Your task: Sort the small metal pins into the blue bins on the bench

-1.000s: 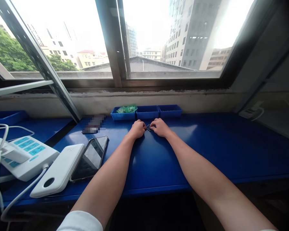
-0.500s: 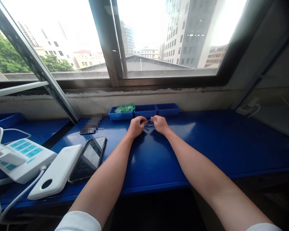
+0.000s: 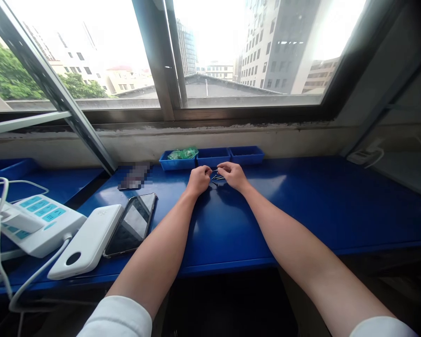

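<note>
Up from the loose screws [image 3: 218,178] and closer to the trays [image 3: 213,162] than a second ago: left hand [image 3: 200,180] and right hand [image 3: 234,175] together. Nearest on the bench [image 3: 228,229], off to the left, a power bank [image 3: 87,241] lies just beside a phone [image 3: 131,224]. Farther in, one dark screw [image 3: 215,184] sits nearer than the clustered loose screws. Now the left hand is pinching a thin screw [image 3: 214,171], pointed at the right hand's bent fingers; can't tell whether they grip it. Behind, three trays in a row, green plastic [image 3: 183,153] in the left one, window [image 3: 249,113] above.
</note>
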Demonstrator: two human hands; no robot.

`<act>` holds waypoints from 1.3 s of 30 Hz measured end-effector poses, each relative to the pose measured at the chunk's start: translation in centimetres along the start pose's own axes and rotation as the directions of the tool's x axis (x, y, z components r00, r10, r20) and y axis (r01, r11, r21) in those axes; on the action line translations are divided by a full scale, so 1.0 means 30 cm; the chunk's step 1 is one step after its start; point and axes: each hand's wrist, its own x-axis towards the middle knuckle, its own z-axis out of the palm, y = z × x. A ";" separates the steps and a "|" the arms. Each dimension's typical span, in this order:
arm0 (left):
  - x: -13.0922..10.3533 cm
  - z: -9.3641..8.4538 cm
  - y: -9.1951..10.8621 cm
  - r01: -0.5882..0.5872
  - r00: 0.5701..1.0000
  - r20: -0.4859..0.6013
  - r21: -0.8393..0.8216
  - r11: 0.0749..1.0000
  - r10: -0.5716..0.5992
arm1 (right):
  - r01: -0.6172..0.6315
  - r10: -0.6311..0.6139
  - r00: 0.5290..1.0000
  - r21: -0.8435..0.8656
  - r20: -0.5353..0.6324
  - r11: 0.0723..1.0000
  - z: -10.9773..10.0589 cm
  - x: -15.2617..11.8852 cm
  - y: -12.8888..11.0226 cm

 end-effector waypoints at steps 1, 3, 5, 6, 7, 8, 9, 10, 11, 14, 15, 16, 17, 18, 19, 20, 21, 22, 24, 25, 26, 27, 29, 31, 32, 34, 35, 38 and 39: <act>0.001 0.000 -0.002 0.010 1.000 0.000 0.000 1.000 -0.010 | 0.001 -0.001 1.000 0.033 0.000 0.999 0.001 0.001 0.002; 0.003 0.000 -0.005 0.022 1.000 0.001 0.001 1.000 -0.022 | -0.001 0.001 1.000 0.069 0.005 0.998 0.000 0.003 0.005; 0.004 0.001 -0.006 0.025 1.000 0.009 0.005 1.000 -0.025 | -0.026 0.024 1.000 0.107 0.017 0.994 -0.001 0.005 0.008; 0.005 0.001 -0.006 0.026 1.000 0.013 0.007 1.000 -0.026 | -0.046 0.043 0.999 0.131 0.024 0.990 -0.002 0.005 0.010; 0.005 0.002 -0.006 0.024 1.000 0.013 0.010 1.000 -0.024 | -0.066 0.062 0.998 0.158 0.030 0.985 -0.002 0.007 0.011; 0.006 0.003 -0.006 0.018 1.000 0.005 0.014 1.000 -0.018 | -0.083 0.079 0.996 0.181 0.029 0.980 -0.003 0.009 0.012; 0.007 0.003 -0.006 0.011 1.000 -0.011 0.019 1.000 -0.011 | -0.096 0.094 0.995 0.198 0.019 0.976 -0.005 0.013 0.014; 0.007 0.004 -0.006 0.005 1.000 -0.031 0.026 1.000 -0.004 | -0.104 0.106 0.994 0.203 -0.001 0.974 -0.008 0.018 0.017; 0.007 0.004 -0.006 0.000 0.999 -0.051 0.034 0.999 0.001 | -0.113 0.121 0.992 0.198 -0.029 0.974 -0.013 0.023 0.020; 0.007 0.002 -0.009 0.022 0.998 -0.068 0.073 0.997 -0.017 | -0.162 0.178 0.975 0.128 -0.131 0.978 -0.041 0.045 0.031; 0.007 0.000 -0.010 0.040 0.997 -0.064 0.087 0.995 -0.035 | -0.176 0.188 0.969 0.087 -0.160 0.981 -0.056 0.052 0.033; 0.007 -0.001 -0.012 0.058 0.997 -0.059 0.099 0.993 -0.052 | -0.184 0.187 0.964 0.034 -0.190 0.982 -0.072 0.059 0.034; 0.008 -0.003 -0.014 0.075 0.996 -0.057 0.108 0.991 -0.069 | -0.185 0.174 0.960 -0.032 -0.218 0.982 -0.088 0.065 0.034; 0.008 -0.005 -0.016 0.088 0.995 -0.057 0.114 0.990 -0.082 | -0.182 0.152 0.958 -0.107 -0.243 0.977 -0.104 0.070 0.032; 0.008 -0.006 -0.019 0.098 0.994 -0.058 0.119 0.988 -0.092 | -0.182 0.129 0.955 -0.185 -0.266 0.966 -0.119 0.074 0.029; 0.009 -0.007 -0.022 0.106 0.993 -0.058 0.124 0.987 -0.099 | -0.189 0.113 0.952 -0.257 -0.286 0.948 -0.131 0.077 0.025; 0.009 -0.006 -0.026 0.112 0.993 -0.055 0.129 0.985 -0.106 | -0.205 0.107 0.949 -0.319 -0.297 0.925 -0.141 0.079 0.022; 0.010 -0.004 -0.030 0.118 0.993 -0.047 0.136 0.984 -0.112 | -0.226 0.113 0.946 -0.369 -0.304 0.902 -0.148 0.081 0.020; 0.010 0.001 -0.039 0.123 0.992 -0.027 0.147 0.981 -0.121 | -0.274 0.148 0.942 -0.434 -0.301 0.858 -0.156 0.084 0.021; 0.010 0.005 -0.043 0.122 0.993 -0.016 0.152 0.981 -0.121 | -0.291 0.168 0.942 -0.455 -0.292 0.842 -0.157 0.085 0.024; 0.009 0.008 -0.046 0.120 0.993 -0.005 0.158 0.980 -0.120 | -0.302 0.184 0.942 -0.472 -0.279 0.828 -0.157 0.086 0.029; 0.009 0.010 -0.047 0.117 0.993 0.004 0.166 0.979 -0.119 | -0.308 0.197 0.944 -0.486 -0.266 0.818 -0.156 0.087 0.034; 0.007 0.011 -0.047 0.110 0.993 0.022 0.180 0.977 -0.116 | -0.313 0.221 0.947 -0.508 -0.234 0.803 -0.153 0.088 0.045; 0.006 0.009 -0.043 0.107 0.992 0.040 0.196 0.975 -0.117 | -0.319 0.244 0.947 -0.517 -0.210 0.794 -0.150 0.087 0.054; 0.005 0.007 -0.040 0.106 0.992 0.048 0.204 0.973 -0.118 | -0.318 0.245 0.947 -0.513 -0.206 0.797 -0.150 0.086 0.056; 0.006 0.002 -0.036 0.102 0.991 0.061 0.219 0.970 -0.118 | -0.305 0.218 0.949 -0.488 -0.229 0.818 -0.150 0.082 0.058; 0.006 0.000 -0.035 0.100 0.991 0.067 0.227 0.969 -0.117 | -0.297 0.190 0.946 -0.468 -0.262 0.832 -0.150 0.080 0.057; 0.010 -0.004 -0.031 0.088 0.988 0.098 0.249 0.964 -0.116 | -0.270 0.099 0.917 -0.419 -0.387 0.867 -0.146 0.065 0.051; 0.011 -0.004 -0.029 0.084 0.987 0.113 0.257 0.963 -0.116 | -0.253 0.072 0.912 -0.414 -0.404 0.874 -0.140 0.059 0.049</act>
